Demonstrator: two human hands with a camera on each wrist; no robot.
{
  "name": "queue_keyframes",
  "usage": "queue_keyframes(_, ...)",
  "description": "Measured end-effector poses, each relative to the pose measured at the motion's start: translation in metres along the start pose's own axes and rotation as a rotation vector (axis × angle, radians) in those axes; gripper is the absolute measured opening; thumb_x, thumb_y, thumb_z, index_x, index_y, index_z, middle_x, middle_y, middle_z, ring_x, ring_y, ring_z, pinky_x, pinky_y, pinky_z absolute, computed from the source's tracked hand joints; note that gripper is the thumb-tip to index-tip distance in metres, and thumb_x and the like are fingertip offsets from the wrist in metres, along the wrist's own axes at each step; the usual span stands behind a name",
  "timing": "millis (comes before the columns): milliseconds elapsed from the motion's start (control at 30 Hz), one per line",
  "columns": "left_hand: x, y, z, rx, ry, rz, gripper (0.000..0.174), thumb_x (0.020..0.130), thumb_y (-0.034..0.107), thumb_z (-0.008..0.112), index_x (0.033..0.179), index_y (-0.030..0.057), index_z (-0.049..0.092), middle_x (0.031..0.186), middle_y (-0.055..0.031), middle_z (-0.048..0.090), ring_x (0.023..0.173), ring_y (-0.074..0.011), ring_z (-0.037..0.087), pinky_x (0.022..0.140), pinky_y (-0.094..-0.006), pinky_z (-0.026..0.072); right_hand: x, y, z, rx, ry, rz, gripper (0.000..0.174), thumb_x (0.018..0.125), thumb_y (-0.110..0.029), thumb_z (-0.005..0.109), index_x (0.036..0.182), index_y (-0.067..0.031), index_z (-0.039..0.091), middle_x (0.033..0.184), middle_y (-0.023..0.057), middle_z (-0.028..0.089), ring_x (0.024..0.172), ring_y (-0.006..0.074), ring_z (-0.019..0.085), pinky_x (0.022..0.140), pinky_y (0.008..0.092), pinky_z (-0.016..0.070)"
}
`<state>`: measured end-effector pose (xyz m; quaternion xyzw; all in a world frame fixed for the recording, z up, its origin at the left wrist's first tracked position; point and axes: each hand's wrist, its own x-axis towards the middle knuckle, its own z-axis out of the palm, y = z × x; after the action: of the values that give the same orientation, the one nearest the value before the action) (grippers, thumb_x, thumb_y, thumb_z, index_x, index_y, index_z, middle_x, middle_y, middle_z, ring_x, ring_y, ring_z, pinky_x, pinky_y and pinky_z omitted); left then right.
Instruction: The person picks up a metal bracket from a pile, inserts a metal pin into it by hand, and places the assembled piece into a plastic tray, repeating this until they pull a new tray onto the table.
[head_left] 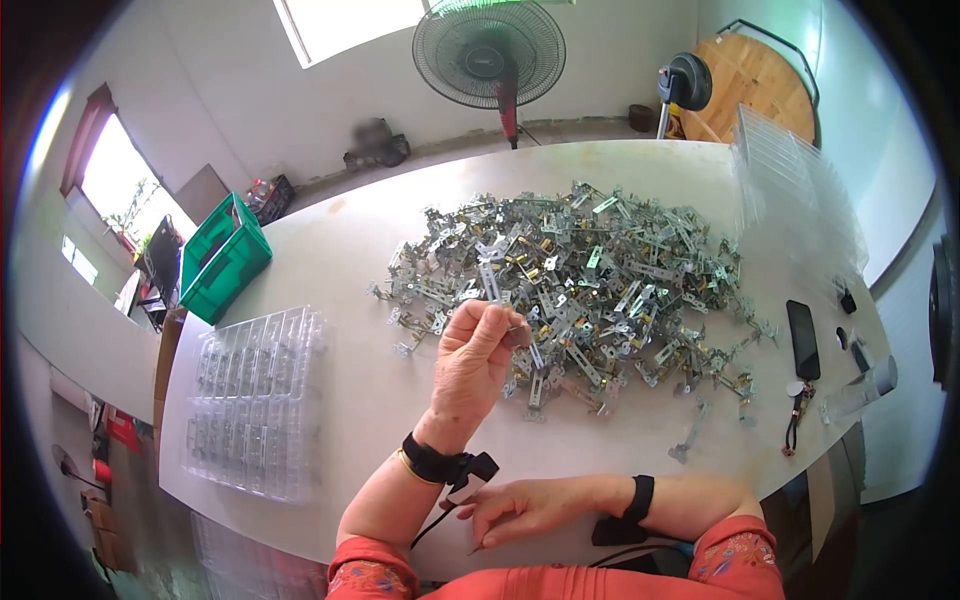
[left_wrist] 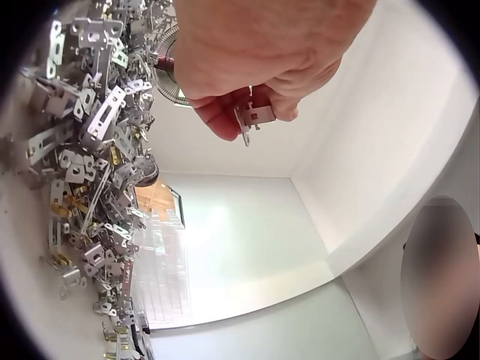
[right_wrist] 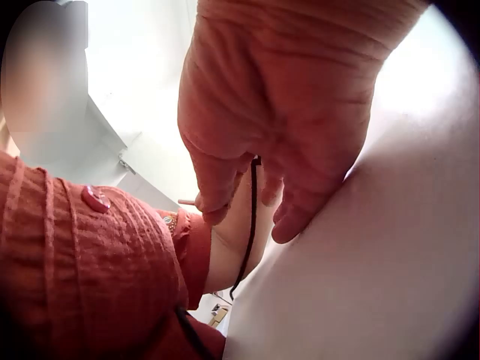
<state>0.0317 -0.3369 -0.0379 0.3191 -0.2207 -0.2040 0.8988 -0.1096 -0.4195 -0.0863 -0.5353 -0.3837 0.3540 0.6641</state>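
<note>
My left hand (head_left: 468, 365) is raised in front of the heap, thumb and fingers pinching a small metal bracket (left_wrist: 256, 115). In the left wrist view the bent plate with its small cut-out sticks out below the fingertips; the fingers hide the rest. The heap of metal brackets (head_left: 600, 290), silvery with brass-coloured parts, lies just beyond this hand. Low over the near table edge, my right hand (head_left: 535, 508) has its fingers bent downward. A thin pin-like piece (right_wrist: 187, 202) pokes out at its thumb tip, mostly hidden by the fingers.
Clear plastic trays (head_left: 250, 400) with brackets in their compartments lie on the table's left, a green crate (head_left: 228, 262) behind them. On the right are a phone (head_left: 802, 340), a clear bottle (head_left: 850, 398) and stacked clear trays (head_left: 795, 190). A fan (head_left: 488, 60) stands behind the table.
</note>
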Motion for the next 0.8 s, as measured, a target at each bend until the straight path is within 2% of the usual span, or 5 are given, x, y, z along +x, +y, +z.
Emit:
queue_keyframes(200, 0.004, -0.012, 0.017, -0.044, -0.027, -0.018, 0.007, 0.1, 0.016, 0.061, 0.097, 0.0096, 0.062, 0.099, -0.0081, 0.068, 0.091, -0.0206, 0.065, 0.083, -0.0359, 0.0529, 0.002, 0.006, 0.006, 0.007, -0.073, -0.03, 0.017, 0.101, -0.019, 0.06, 0.098, -0.0026, 0.065, 0.123, 0.0093, 0.06, 0.145, 0.0276, 0.034, 0.114, 0.0391, 0.0325)
queue_keyframes(300, 0.007, -0.01, 0.016, 0.015, -0.074, -0.038, 0.007, 0.101, 0.015, 0.061, 0.096, 0.0096, 0.062, 0.1, -0.0078, 0.068, 0.092, -0.0203, 0.064, 0.083, -0.036, 0.0519, 0.001, -0.004, 0.002, 0.05, -0.075, -0.019, 0.019, 0.102, -0.02, 0.06, 0.099, -0.0024, 0.064, 0.121, 0.0083, 0.061, 0.138, 0.0244, 0.042, 0.109, 0.0372, 0.037)
queue_keyframes(367, 0.004, -0.006, 0.014, 0.027, -0.057, -0.074, 0.008, 0.101, 0.015, 0.061, 0.095, 0.0096, 0.061, 0.1, -0.0076, 0.067, 0.092, -0.0205, 0.064, 0.083, -0.0361, 0.0515, -0.001, -0.003, 0.001, 0.219, -0.046, 0.051, 0.018, 0.101, -0.022, 0.062, 0.097, -0.0037, 0.06, 0.115, 0.0044, 0.062, 0.124, 0.0161, 0.049, 0.1, 0.0331, 0.0401)
queue_keyframes(633, -0.007, -0.003, -0.016, 0.015, -0.113, -0.151, 0.014, 0.097, 0.018, 0.066, 0.09, 0.0094, 0.058, 0.103, -0.0072, 0.065, 0.093, -0.0231, 0.063, 0.08, -0.0383, 0.0524, -0.001, 0.008, 0.006, 0.184, -0.065, 0.033, 0.022, 0.102, -0.025, 0.06, 0.103, -0.0034, 0.062, 0.105, 0.0009, 0.06, 0.104, 0.0096, 0.052, 0.091, 0.0286, 0.0429)
queue_keyframes(800, -0.006, -0.006, -0.033, -0.049, -0.149, -0.236, 0.014, 0.096, 0.016, 0.068, 0.1, 0.0105, 0.056, 0.101, -0.0076, 0.063, 0.093, -0.0233, 0.063, 0.08, -0.0391, 0.0531, -0.002, 0.009, 0.006, 0.181, -0.064, 0.101, 0.021, 0.102, -0.026, 0.059, 0.103, -0.0047, 0.062, 0.092, -0.0026, 0.059, 0.092, 0.0075, 0.052, 0.083, 0.0271, 0.0443)
